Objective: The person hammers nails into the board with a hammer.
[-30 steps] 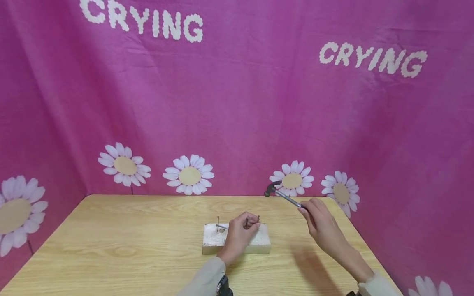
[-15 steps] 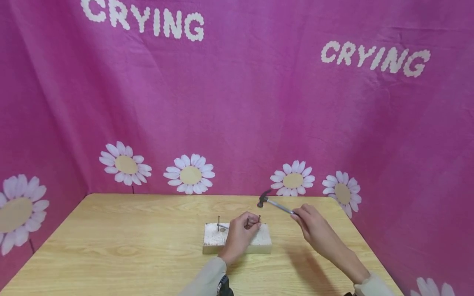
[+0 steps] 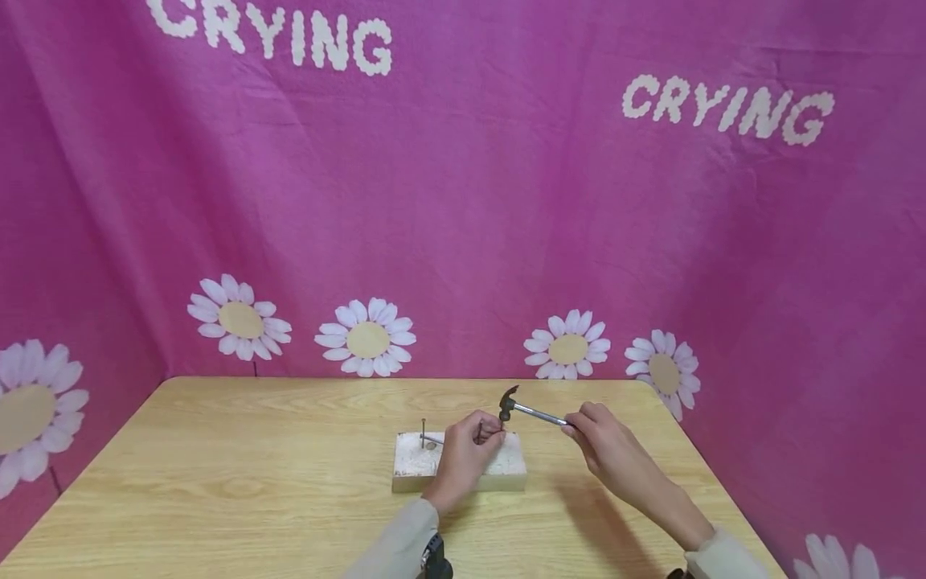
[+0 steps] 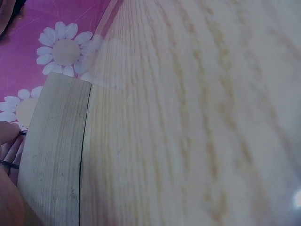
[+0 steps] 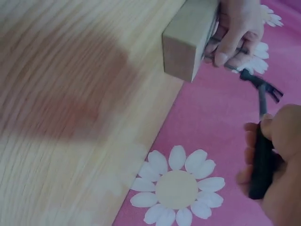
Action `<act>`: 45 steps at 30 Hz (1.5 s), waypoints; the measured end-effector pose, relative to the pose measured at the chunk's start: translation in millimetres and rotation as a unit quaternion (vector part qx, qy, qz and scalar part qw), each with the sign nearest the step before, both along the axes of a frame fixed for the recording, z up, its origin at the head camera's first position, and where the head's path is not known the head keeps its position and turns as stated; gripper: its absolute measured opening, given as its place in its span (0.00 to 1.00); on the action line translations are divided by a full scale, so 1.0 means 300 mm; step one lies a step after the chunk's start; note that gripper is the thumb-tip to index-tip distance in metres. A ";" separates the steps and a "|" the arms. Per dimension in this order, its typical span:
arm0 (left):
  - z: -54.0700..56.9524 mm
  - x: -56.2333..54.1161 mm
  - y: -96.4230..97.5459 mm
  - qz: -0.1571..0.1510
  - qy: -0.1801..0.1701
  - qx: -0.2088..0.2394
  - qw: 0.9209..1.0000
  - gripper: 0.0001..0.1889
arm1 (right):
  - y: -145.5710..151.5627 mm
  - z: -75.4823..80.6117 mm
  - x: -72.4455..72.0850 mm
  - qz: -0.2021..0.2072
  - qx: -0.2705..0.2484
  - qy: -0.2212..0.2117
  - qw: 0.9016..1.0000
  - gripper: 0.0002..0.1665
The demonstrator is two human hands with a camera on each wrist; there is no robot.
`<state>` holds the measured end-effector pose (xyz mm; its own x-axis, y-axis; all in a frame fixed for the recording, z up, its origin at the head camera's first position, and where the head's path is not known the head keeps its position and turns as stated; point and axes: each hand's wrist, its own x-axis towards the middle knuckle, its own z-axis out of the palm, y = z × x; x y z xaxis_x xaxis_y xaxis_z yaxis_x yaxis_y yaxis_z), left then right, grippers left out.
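My left hand (image 3: pixel 465 457) lies over a white-topped wooden block (image 3: pixel 415 461), its thumb and fingers pinching an upright nail (image 5: pixel 231 67) toward the block's right end. A claw hammer (image 3: pixel 537 414) is gripped by its black handle in my right hand (image 3: pixel 615 452). In the head view the hammer head overlaps the top of the pinched nail; in the right wrist view it sits right at the nail's end. Another nail (image 3: pixel 423 433) stands upright at the block's left end. A slanted nail (image 3: pixel 433 440) beside it runs partly behind my left hand. The left wrist view shows the block's plain side.
The block rests on a light wood-grain table (image 3: pixel 275 482). Behind and beside the table hangs a pink cloth (image 3: pixel 463 201) printed with daisies and white lettering.
My right hand has brought the hammer down and to the left, from above the block's right side onto the pinched nail. My left hand keeps its place on the block.
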<state>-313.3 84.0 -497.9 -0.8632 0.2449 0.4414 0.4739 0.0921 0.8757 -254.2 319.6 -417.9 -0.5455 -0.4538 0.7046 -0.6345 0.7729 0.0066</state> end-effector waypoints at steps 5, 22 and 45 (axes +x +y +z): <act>0.006 -0.001 0.012 0.000 0.004 -0.009 1.000 0.05 | 0.002 0.007 0.001 -0.004 -0.060 0.020 0.998 0.02; 0.009 0.002 0.021 -0.003 -0.007 -0.009 1.000 0.06 | 0.033 0.020 0.005 -0.019 -0.050 0.003 0.999 0.04; -0.010 -0.011 -0.006 -0.004 0.005 -0.007 1.000 0.06 | 0.000 -0.009 -0.020 -0.001 -0.063 0.014 0.998 0.09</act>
<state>-316.6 82.2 -501.0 -0.8571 0.2572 0.4462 0.4831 0.1011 0.8697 -260.3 319.7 -420.7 -0.5267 -0.3598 0.7702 -0.6331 0.7706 -0.0729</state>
